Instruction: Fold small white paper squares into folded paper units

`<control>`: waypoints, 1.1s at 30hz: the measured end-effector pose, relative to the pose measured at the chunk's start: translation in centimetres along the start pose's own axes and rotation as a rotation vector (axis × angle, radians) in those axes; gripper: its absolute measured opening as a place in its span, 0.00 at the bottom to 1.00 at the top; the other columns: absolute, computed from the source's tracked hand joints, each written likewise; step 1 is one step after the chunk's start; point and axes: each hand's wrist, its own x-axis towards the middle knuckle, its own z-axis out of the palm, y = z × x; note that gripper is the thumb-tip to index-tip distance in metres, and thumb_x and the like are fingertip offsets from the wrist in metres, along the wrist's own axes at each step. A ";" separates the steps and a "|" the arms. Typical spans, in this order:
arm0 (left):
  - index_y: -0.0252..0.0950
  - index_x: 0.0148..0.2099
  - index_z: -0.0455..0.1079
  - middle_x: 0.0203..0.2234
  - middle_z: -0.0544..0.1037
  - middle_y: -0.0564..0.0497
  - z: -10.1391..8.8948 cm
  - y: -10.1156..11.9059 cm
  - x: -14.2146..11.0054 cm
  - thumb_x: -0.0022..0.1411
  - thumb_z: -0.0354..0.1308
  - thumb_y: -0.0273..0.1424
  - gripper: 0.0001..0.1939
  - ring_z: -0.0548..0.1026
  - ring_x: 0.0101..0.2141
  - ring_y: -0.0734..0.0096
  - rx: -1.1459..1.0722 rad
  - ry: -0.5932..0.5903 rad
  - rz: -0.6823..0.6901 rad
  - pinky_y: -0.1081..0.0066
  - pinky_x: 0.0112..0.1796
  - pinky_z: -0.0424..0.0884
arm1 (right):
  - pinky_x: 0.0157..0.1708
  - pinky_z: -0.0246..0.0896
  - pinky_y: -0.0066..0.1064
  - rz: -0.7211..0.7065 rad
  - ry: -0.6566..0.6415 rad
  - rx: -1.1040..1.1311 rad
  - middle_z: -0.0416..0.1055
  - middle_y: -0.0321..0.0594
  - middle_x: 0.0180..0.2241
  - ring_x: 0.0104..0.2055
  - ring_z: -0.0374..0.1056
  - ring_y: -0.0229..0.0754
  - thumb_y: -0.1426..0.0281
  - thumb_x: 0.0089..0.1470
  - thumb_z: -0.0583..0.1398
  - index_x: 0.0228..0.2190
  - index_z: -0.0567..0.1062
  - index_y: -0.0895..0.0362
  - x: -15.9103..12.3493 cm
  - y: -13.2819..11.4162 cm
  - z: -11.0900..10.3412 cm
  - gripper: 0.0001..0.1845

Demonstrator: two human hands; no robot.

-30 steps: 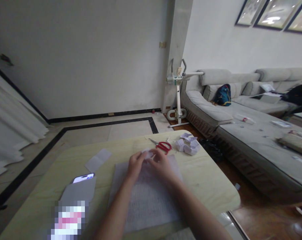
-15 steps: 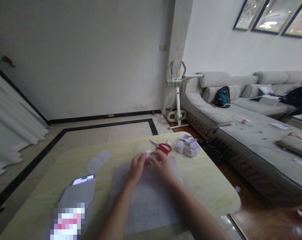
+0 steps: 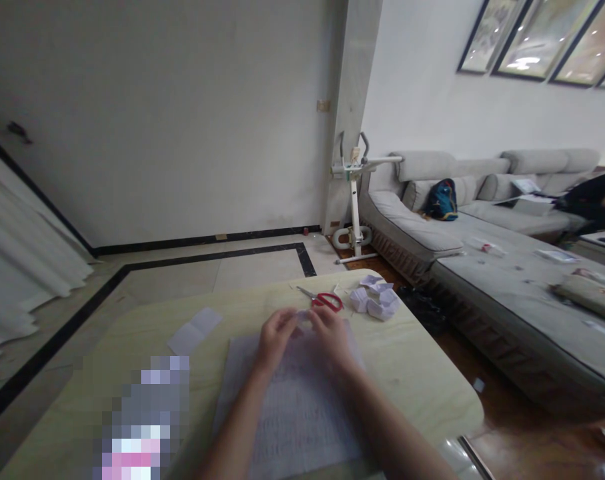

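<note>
My left hand and my right hand meet over a printed sheet lying on the table. Between their fingertips they pinch a small piece of folded white paper; its exact shape is mostly covered by the fingers. Just beyond the right hand lie red-handled scissors, blades pointing left. Several folded paper pieces sit in a cluster at the table's far right corner. To the left rests a flat creased paper slip.
A blurred-out object occupies the left of the pale table. Beyond it stand white exercise equipment and a grey sofa with a blue backpack. A person's dark-clothed part shows at the right edge.
The view has tilted up a little, so things sit slightly lower. My fingers have shifted on the small paper, and the hands look slightly more apart.
</note>
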 end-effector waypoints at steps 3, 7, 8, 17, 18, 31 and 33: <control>0.32 0.41 0.69 0.30 0.77 0.49 0.0 0.0 -0.1 0.52 0.60 0.36 0.16 0.74 0.24 0.73 -0.003 0.009 -0.005 0.74 0.27 0.69 | 0.33 0.61 0.31 -0.019 0.012 -0.016 0.72 0.38 0.27 0.31 0.67 0.41 0.64 0.52 0.58 0.27 0.74 0.56 0.0 0.1 0.0 0.09; 0.32 0.37 0.70 0.26 0.76 0.51 -0.2 0.2 -0.1 0.53 0.60 0.35 0.12 0.73 0.23 0.74 0.028 0.019 -0.001 0.76 0.26 0.67 | 0.31 0.60 0.30 -0.007 0.021 -0.026 0.71 0.37 0.25 0.29 0.66 0.40 0.64 0.50 0.59 0.24 0.74 0.56 0.1 0.2 -0.1 0.10; 0.32 0.36 0.70 0.25 0.75 0.51 -0.2 0.3 -0.1 0.52 0.60 0.35 0.12 0.73 0.23 0.74 0.038 0.017 0.000 0.76 0.26 0.67 | 0.30 0.60 0.30 0.001 0.021 -0.021 0.71 0.37 0.24 0.29 0.66 0.40 0.63 0.50 0.59 0.24 0.74 0.56 0.1 0.2 -0.2 0.10; 0.32 0.34 0.72 0.23 0.75 0.52 -0.6 0.6 -0.1 0.53 0.59 0.35 0.11 0.72 0.24 0.75 0.039 0.000 0.014 0.76 0.27 0.66 | 0.27 0.60 0.28 0.063 -0.021 0.082 0.72 0.38 0.26 0.27 0.66 0.39 0.60 0.49 0.60 0.29 0.75 0.57 0.0 -0.3 -0.3 0.12; 0.32 0.34 0.72 0.24 0.75 0.52 -0.6 0.6 -0.1 0.53 0.59 0.35 0.11 0.72 0.24 0.75 0.022 0.003 0.002 0.76 0.27 0.66 | 0.27 0.60 0.28 0.071 -0.033 0.093 0.72 0.38 0.26 0.28 0.67 0.39 0.61 0.49 0.60 0.30 0.75 0.57 0.0 -0.3 -0.3 0.12; 0.32 0.34 0.71 0.23 0.76 0.51 -0.5 0.3 0.2 0.51 0.62 0.38 0.13 0.73 0.21 0.74 0.022 0.044 0.012 0.76 0.23 0.65 | 0.23 0.58 0.26 0.110 -0.004 0.236 0.68 0.35 0.25 0.24 0.63 0.36 0.62 0.46 0.62 0.29 0.72 0.56 0.1 0.2 0.1 0.11; 0.31 0.32 0.72 0.22 0.76 0.51 -0.6 0.4 0.2 0.51 0.61 0.37 0.13 0.73 0.21 0.74 0.057 0.045 0.024 0.77 0.24 0.65 | 0.23 0.58 0.26 0.114 -0.007 0.249 0.68 0.35 0.25 0.24 0.63 0.36 0.62 0.46 0.62 0.29 0.71 0.56 0.1 0.4 0.1 0.10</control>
